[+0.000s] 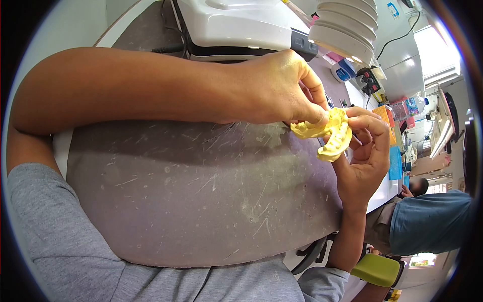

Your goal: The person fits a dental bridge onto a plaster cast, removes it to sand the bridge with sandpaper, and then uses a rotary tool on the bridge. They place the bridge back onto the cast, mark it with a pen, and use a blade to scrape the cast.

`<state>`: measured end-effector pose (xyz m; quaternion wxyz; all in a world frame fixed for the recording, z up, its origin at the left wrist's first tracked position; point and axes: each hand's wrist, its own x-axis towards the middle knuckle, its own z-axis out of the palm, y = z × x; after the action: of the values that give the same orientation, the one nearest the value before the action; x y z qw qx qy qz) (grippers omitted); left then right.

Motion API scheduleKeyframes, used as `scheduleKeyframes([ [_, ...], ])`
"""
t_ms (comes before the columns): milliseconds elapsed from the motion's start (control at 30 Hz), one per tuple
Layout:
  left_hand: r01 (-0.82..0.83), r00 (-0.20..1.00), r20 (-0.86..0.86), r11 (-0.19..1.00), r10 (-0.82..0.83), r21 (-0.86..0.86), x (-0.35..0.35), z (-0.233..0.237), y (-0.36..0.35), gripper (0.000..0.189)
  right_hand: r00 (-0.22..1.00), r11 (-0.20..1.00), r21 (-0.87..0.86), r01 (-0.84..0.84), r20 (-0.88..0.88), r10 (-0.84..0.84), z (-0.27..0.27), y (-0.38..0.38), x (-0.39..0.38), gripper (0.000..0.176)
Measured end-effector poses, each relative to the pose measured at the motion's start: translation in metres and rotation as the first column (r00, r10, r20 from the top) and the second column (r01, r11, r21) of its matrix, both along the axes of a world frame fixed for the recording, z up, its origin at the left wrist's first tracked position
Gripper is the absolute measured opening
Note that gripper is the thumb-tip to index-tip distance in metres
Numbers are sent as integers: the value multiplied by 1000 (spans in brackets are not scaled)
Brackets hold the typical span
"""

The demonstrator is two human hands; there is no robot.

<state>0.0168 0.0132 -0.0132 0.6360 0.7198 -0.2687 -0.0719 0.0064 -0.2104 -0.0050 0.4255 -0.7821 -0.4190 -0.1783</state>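
A yellow horseshoe-shaped piece [339, 143] with tooth-like bumps along its curve is held up over the grey-brown work mat [201, 191]. From the left, my left hand [289, 88] reaches across and pinches the piece near its upper part with thumb and fingers. On the other side, my right hand [365, 151] grips its right edge, fingertips at the top and thumb below. A thin dark object shows in part behind the piece; I cannot make out what it is.
A white machine [236, 25] stands at the back, beside a ribbed white hose [347, 25]. To the right are a blue-and-white tub [343, 70], a black socket block [370, 80], a plastic bottle [415, 105] and a blue basket [395, 162]. A person in a blue shirt [430, 221] is nearby.
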Motion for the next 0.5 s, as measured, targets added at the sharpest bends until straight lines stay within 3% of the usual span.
scheduleKeyframes([
  [500,16,999,35,999,-17,35,1,1,0,26,1000,1000,2,-5,-21,5,0,0,-1,38],
])
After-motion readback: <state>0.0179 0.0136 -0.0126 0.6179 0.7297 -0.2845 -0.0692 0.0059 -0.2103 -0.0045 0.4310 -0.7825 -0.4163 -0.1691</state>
